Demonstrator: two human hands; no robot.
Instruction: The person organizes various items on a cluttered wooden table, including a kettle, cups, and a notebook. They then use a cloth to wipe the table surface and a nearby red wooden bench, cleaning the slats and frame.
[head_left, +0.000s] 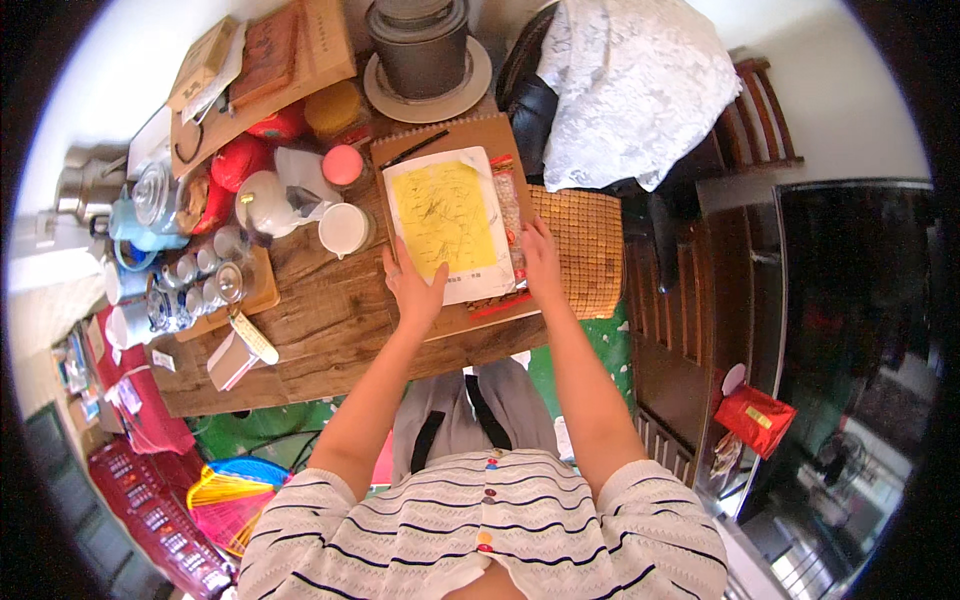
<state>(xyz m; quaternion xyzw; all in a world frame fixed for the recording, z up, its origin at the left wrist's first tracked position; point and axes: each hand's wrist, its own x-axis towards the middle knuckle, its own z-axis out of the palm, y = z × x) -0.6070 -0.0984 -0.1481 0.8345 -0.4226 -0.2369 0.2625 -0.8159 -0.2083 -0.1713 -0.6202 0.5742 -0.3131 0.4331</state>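
Note:
A spiral-bound brown pad lies on the wooden table in front of me. On it rests a white sheet with a yellow panel covered in dark scribbles. My left hand lies at the sheet's lower left edge, thumb spread from the fingers. Along the pad's right edge lies my right hand, beside a clear and red packet; whether it grips the edge cannot be told. A black pen lies near the spiral binding. Part of another red-edged item shows below the sheet.
Left of the pad stand a white cup, a pink round object and a tray of small glass cups. A dark pot sits at the back. White lacy cloth covers something beside a woven mat.

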